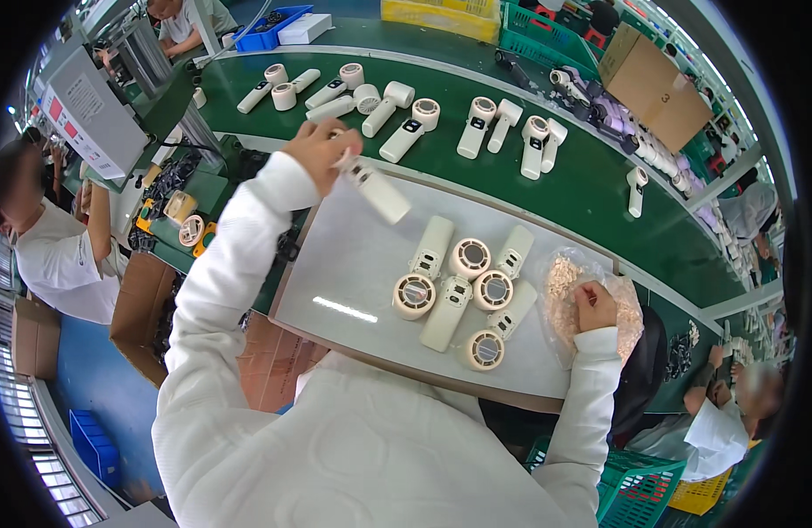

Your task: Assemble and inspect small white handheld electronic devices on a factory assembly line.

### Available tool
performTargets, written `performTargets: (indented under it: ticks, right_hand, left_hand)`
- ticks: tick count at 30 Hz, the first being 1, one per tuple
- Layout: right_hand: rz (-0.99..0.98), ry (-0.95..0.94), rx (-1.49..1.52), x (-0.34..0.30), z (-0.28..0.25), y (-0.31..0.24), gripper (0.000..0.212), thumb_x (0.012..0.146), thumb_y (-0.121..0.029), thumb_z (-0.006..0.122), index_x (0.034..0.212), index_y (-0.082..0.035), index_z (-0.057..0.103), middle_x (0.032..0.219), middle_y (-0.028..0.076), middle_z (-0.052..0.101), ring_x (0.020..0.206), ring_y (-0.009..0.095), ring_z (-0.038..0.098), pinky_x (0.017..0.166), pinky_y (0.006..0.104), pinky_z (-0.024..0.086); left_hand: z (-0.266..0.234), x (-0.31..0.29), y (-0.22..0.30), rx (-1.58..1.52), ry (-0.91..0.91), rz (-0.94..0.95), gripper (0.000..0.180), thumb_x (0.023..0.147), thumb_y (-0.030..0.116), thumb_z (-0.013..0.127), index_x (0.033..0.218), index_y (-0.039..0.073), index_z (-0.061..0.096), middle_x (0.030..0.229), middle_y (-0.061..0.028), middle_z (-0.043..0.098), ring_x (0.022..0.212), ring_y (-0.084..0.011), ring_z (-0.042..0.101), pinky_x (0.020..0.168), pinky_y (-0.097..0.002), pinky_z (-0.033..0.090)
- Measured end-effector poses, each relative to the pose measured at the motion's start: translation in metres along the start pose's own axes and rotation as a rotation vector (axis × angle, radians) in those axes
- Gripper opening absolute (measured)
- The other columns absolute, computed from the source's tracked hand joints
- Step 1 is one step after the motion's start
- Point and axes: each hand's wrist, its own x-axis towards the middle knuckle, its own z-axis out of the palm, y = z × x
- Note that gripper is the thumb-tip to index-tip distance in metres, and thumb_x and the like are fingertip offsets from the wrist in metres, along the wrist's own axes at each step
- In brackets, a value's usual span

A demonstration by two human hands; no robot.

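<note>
My left hand is raised over the far left of the white work board. Its fingers are closed round the head of a cream handheld fan, whose handle points down to the right. At the board's right side, my right hand rests at a clear plastic bag full of small beige parts. Those fingers are curled together, and whatever they may hold is hidden. Between the hands lie several cream handheld fans in a cluster, some with round grilles facing up and small slots in their necks.
Beyond the board, a green conveyor belt carries several more cream fans. A grey control box stands at far left. Co-workers sit at left and lower right. A cardboard box stands at far right.
</note>
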Motion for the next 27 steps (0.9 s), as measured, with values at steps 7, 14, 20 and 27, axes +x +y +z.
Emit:
performTargets:
  ticks: [7, 14, 20, 27]
  right_hand:
    - [0.073, 0.002, -0.033, 0.002, -0.002, -0.009, 0.019, 0.099, -0.018, 0.048, 0.093, -0.002, 0.057, 0.081, 0.008, 0.060, 0.071, 0.023, 0.053, 0.069, 0.0320, 0.045]
    - [-0.055, 0.018, 0.242, 0.025, -0.004, -0.045, 0.015, 0.097, -0.015, 0.050, 0.096, -0.003, 0.060, 0.084, 0.004, 0.060, 0.072, 0.015, 0.052, 0.069, 0.0265, 0.045]
    - [-0.101, -0.104, 0.642, 0.062, 0.012, -0.146, 0.014, 0.095, -0.010, 0.053, 0.103, -0.003, 0.063, 0.087, 0.002, 0.060, 0.072, 0.010, 0.051, 0.070, 0.0221, 0.045]
    - [-0.358, -0.506, 0.611, 0.079, 0.112, -0.256, 0.014, 0.093, -0.004, 0.051, 0.102, -0.004, 0.062, 0.083, 0.003, 0.060, 0.076, 0.012, 0.054, 0.071, 0.0234, 0.045]
  left_hand:
    - [0.002, -0.037, 0.011, -0.297, -0.449, 0.231, 0.036, 0.068, -0.006, 0.063, 0.096, 0.017, 0.060, 0.126, -0.0066, 0.051, 0.108, -0.0317, 0.048, 0.096, -0.0391, 0.039]
    - [0.015, -0.047, -0.001, -0.400, -0.276, 0.130, 0.047, 0.075, 0.004, 0.063, 0.119, 0.022, 0.058, 0.131, -0.0110, 0.050, 0.108, -0.0357, 0.051, 0.095, -0.0439, 0.044]
    - [0.000, -0.064, -0.044, 0.150, -0.584, -0.519, 0.051, 0.079, 0.023, 0.064, 0.129, 0.022, 0.053, 0.131, -0.0141, 0.049, 0.109, -0.0390, 0.052, 0.091, -0.0521, 0.046]
    - [0.036, -0.081, -0.051, 0.102, -0.417, -0.463, 0.036, 0.086, 0.025, 0.062, 0.121, 0.018, 0.056, 0.117, -0.0136, 0.055, 0.104, -0.0334, 0.057, 0.090, -0.0476, 0.048]
